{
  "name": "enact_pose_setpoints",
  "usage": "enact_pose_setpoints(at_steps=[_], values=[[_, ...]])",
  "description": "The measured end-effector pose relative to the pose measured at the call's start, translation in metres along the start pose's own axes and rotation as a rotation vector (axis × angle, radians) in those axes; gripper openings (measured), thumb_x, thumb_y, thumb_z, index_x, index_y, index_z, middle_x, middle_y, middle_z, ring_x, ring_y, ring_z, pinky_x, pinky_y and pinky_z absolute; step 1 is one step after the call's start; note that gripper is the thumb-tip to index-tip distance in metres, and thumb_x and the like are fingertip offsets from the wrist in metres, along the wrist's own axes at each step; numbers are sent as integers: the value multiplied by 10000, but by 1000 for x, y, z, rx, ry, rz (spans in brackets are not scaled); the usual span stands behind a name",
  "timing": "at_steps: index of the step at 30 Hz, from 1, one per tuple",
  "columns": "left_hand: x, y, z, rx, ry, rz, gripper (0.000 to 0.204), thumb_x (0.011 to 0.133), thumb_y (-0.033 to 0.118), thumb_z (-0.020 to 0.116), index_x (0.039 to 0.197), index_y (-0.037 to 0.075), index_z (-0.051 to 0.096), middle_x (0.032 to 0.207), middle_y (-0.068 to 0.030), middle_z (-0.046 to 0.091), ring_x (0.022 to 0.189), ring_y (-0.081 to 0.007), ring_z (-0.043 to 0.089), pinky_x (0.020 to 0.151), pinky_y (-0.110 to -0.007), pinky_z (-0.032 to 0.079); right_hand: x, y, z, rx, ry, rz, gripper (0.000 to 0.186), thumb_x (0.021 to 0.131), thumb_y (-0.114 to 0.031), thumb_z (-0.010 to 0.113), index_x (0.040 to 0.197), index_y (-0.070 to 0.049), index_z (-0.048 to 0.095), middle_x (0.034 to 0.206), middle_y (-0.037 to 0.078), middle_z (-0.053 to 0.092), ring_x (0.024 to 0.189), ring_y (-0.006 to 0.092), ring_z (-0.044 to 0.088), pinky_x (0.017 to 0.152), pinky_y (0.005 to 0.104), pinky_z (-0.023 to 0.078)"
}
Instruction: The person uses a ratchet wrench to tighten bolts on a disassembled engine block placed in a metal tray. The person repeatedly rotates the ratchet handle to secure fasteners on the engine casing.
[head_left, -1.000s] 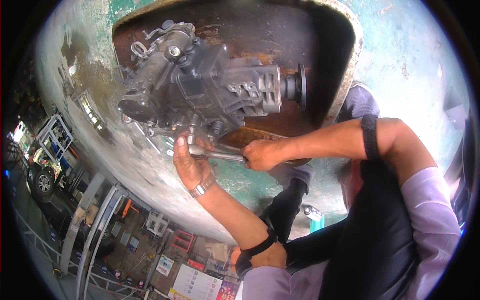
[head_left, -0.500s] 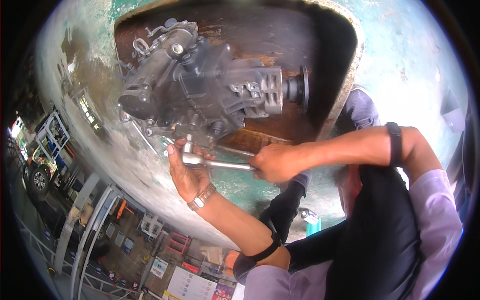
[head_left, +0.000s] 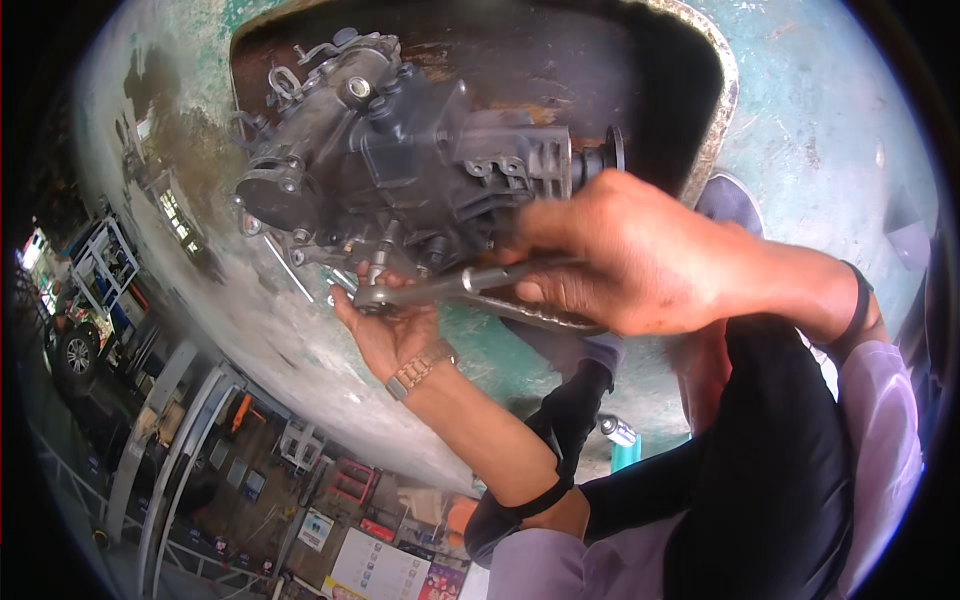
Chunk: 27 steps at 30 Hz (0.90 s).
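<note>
A grey metal gearbox (head_left: pixel 400 150) lies in a dark, rust-stained tray (head_left: pixel 728 90). My right hand (head_left: pixel 640 255), slightly blurred, is closed around the handle of a silver ratchet wrench (head_left: pixel 432 290). At the wrench's head, my left hand (head_left: pixel 388 335) curls its fingers from below, supporting the head with the thumb beside it. From the head, a socket (head_left: pixel 377 268) points up to the near side of the gearbox and appears to meet a bolt there. The handle's far end is hidden by my right hand.
A thin metal rod (head_left: pixel 287 268) lies on the floor left of the tray. Near my legs stands a teal can (head_left: pixel 624 442). My shoe (head_left: pixel 730 200) is beside the tray's right edge. Shelving, a red rack (head_left: pixel 354 483) and a car wheel (head_left: pixel 79 352) appear at lower left.
My right hand has swung the wrench handle up toward the gearbox and looks closer. The wrench head and my left hand have shifted only slightly.
</note>
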<state>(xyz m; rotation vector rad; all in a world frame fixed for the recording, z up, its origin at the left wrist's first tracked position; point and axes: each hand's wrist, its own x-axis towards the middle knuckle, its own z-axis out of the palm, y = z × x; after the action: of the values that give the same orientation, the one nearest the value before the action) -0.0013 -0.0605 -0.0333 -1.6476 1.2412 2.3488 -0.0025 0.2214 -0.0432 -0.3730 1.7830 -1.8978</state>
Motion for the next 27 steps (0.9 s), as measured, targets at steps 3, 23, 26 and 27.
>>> enact_pose_setpoints(at_steps=[3,23,26,27], values=[[-1,2,4,-65,19,-34,403,969,424,535,1103,54,620,954,-82,664,752,-198,627,633,-346,561,16,-7,-9,48,106,-177,178,869,-93,689,973,44,639,777,212,669,727,334,699,611,389,514],[19,-6,-23,-272,-126,-152,504,922,554,511,1097,89,598,819,-47,594,680,-162,563,565,-299,449,134,-54,-18,-337,158,-478,246,722,-149,566,812,21,720,802,216,681,793,376,669,711,454,533],[22,-8,-26,-273,-212,-142,587,866,586,543,1179,90,578,884,-68,596,762,-195,568,631,-350,454,146,-51,-16,-252,184,-402,273,726,-162,569,865,15,724,873,214,695,856,370,674,750,446,533],[22,-9,-24,-260,-183,-112,561,886,579,527,1154,89,584,860,-60,593,731,-184,562,605,-334,448,151,-49,-15,-262,199,-400,282,726,-168,568,875,13,724,887,214,697,866,370,674,757,443,532]])
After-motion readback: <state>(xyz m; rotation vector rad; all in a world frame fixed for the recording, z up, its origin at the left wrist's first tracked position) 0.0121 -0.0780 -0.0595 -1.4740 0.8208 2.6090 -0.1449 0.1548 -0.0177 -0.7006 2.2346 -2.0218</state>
